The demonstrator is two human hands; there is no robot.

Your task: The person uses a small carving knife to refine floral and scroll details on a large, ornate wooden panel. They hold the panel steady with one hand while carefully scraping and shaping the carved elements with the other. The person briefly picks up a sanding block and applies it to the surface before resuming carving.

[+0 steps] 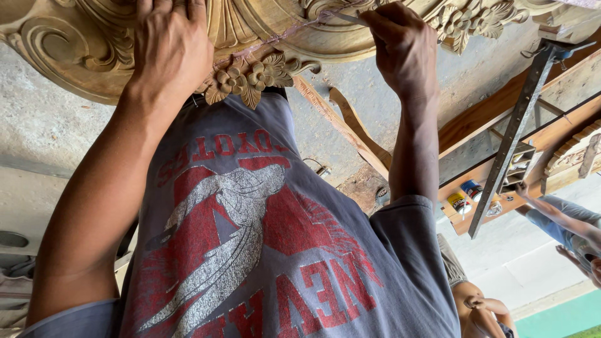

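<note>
One carved wooden panel [263,37] under two hands.

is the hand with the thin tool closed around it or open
Closed. The right hand is curled into a fist around the thin tool, whose tip meets the carved wooden panel. The left hand lies on the carving.

Soft, even daylight, brightest at the lower right; sharp focus throughout, with faint shadows and no glare.
</note>
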